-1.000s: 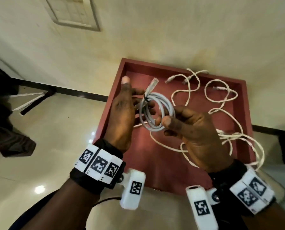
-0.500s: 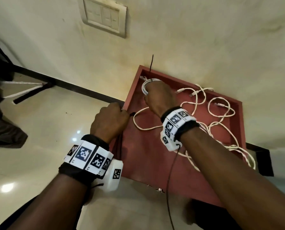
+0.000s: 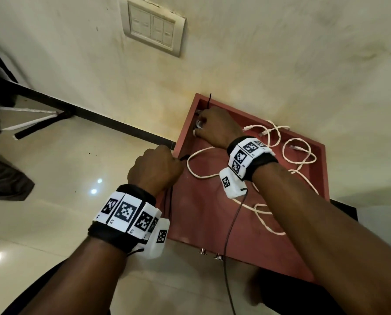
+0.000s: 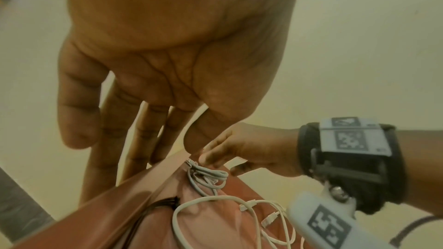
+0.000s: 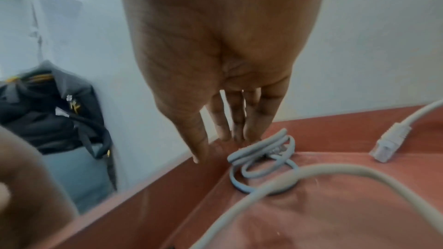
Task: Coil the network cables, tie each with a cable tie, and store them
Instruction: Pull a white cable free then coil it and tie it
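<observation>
Head view: coil (image 3: 198, 123) against tray corner (image 3: 198, 98)

Your small grey network cable coil (image 5: 263, 160), several tight loops bunched together, sits in the far left corner of the shallow red-brown wooden tray (image 3: 253, 226), against its walls. A thin black cable tie tail (image 3: 210, 100) sticks up from that corner. The long white network cable (image 3: 280, 169) lies uncoiled in loose loops across the tray floor, its clear plugs (image 3: 250, 128) near the far wall.

tray (image 3: 321, 169): 1 | grey coil (image 5: 261, 158): 1 | white cables (image 3: 301, 164): maybe 2
</observation>
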